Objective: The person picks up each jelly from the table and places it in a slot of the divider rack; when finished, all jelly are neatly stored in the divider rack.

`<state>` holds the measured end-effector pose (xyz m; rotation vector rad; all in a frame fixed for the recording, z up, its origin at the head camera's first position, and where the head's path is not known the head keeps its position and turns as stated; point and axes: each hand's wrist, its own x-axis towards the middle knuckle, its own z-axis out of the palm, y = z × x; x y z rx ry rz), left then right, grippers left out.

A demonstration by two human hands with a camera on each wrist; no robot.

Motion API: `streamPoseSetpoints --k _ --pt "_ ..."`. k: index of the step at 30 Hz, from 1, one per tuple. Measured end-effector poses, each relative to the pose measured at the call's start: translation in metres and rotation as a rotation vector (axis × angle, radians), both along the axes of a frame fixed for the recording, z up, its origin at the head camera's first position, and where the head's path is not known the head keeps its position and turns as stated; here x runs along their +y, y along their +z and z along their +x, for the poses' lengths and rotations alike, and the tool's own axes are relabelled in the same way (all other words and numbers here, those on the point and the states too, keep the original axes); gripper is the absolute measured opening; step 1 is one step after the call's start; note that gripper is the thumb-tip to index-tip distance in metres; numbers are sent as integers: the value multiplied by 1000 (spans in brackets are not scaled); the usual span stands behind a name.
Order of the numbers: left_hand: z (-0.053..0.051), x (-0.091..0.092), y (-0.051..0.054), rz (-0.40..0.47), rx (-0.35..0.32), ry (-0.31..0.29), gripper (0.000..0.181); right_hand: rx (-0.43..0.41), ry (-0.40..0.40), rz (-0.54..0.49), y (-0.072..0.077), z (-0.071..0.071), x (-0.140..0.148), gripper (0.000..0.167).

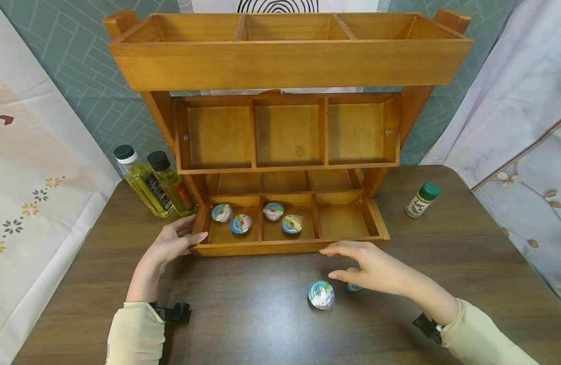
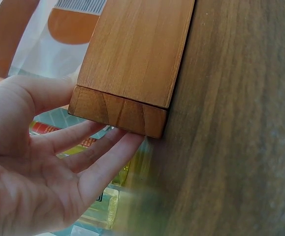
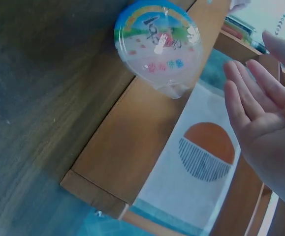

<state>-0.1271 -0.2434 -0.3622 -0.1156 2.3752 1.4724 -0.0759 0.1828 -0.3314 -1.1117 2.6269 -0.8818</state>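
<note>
My left hand (image 1: pixel 171 244) holds the left front corner of the wooden rack (image 1: pixel 289 248), its thumb at the top edge and its fingers against the end, as the left wrist view shows. My right hand (image 1: pixel 369 266) hovers over the table near the rack's right front, fingers loosely bent and holding nothing. Below its fingertips lies a small jelly cup (image 1: pixel 321 294) with a printed lid, seen large in the right wrist view. Another jelly cup (image 1: pixel 354 287) is mostly hidden under that hand. Two jelly cups (image 1: pixel 240 224) sit in the rack's lower left compartment and two more (image 1: pixel 291 224) in the middle one.
Two oil bottles (image 1: pixel 148 185) stand left of the rack, close to my left hand. A green-capped seasoning jar (image 1: pixel 422 201) stands to its right. The rack's tilted middle tier (image 1: pixel 287 167) and top tier (image 1: pixel 289 66) rise above the lower compartments.
</note>
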Motion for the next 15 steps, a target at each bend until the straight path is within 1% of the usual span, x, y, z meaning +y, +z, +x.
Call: streamPoseSetpoints --k 3,5,8,10,15 --pt "-1 0 0 1 0 -1 77 -60 15 6 1 6 4 50" --pt "0 0 0 1 -2 0 77 -80 27 25 3 9 6 56" --pt "0 -1 0 -2 -3 3 77 -86 48 56 3 14 6 63" --pt "0 -1 -1 -3 -1 4 78 -84 62 82 2 17 5 66" --pt "-1 -1 -1 -8 4 2 78 -16 97 131 -5 23 2 65"
